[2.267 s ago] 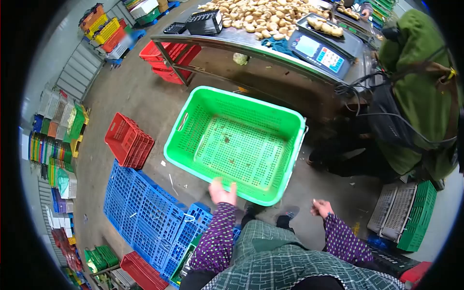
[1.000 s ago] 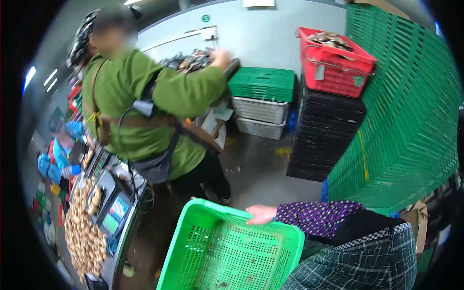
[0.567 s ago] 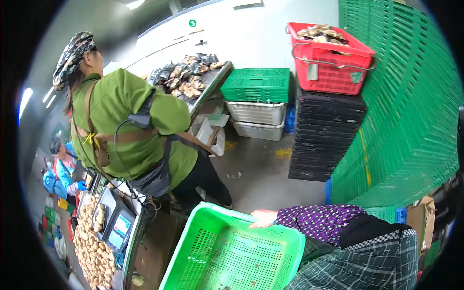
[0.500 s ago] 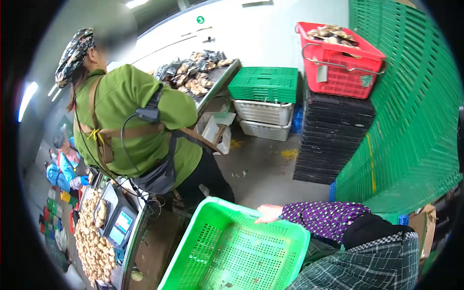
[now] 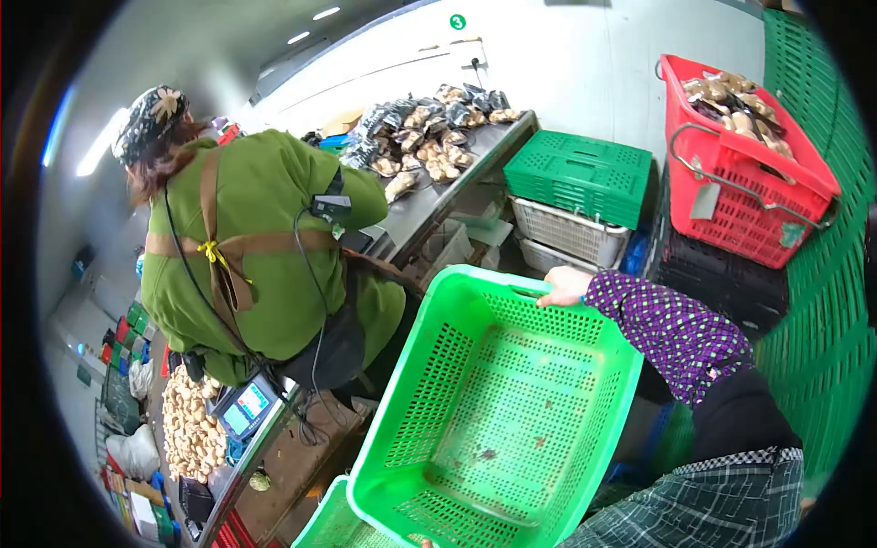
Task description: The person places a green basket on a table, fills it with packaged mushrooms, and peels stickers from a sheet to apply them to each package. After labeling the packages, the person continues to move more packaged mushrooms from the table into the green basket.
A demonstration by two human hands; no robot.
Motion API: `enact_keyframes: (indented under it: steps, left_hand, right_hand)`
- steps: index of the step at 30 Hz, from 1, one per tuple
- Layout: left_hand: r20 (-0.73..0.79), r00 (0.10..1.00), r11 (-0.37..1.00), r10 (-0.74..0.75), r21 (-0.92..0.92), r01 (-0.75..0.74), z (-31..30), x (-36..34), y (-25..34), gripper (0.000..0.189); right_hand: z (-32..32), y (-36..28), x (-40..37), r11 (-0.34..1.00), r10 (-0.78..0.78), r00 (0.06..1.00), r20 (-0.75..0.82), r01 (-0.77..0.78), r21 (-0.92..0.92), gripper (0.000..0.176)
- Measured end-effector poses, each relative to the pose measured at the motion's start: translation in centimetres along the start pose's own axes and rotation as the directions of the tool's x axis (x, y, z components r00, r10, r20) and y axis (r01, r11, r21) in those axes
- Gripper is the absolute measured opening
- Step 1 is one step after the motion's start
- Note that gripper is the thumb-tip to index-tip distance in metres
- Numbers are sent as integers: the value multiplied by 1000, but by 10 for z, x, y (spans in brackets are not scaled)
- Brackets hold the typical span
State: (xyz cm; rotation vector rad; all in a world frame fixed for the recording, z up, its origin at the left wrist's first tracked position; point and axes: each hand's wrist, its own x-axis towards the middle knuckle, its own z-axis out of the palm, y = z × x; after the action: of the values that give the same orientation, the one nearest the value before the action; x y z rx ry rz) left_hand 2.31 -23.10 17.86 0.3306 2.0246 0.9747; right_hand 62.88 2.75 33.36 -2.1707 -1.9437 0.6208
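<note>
A bright green perforated plastic basket [image 5: 539,402] is tilted in front of me, with only small dark scraps and stains on its floor. My right hand [image 5: 568,285], in a purple dotted sleeve, is closed around the handle slot in its far rim. Of my left hand [image 5: 427,543] just fingertips show at the near rim, at the bottom edge of the view; the remainder is out of sight. Partly behind this basket, lower left, is a second green basket [image 5: 333,522].
A co-worker in a green top [image 5: 265,210] stands close on the left, by a scale [image 5: 247,411] and piled mushrooms [image 5: 192,425]. Bagged mushrooms cover a metal table [image 5: 457,187]. Stacked crates [image 5: 580,173] and a red basket of mushrooms [image 5: 749,173] stand right.
The green basket and my right hand have come higher in view. The second green basket and left fingertips now show. My view has shifted, and the co-worker leans more toward the scale.
</note>
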Motion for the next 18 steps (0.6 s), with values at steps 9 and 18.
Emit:
enact_keyframes:
  steps: [9,18]
  left_hand:
    - [206,976,962,-67,-247,119,194,0,2,25]
    - [419,907,911,-49,-353,212,397,17,34,21]
  right_hand:
    - [-125,5,67,958,-55,996,-67,34,-285,50]
    - [-246,36,118,917,-12,963,-269,-97,-386,54]
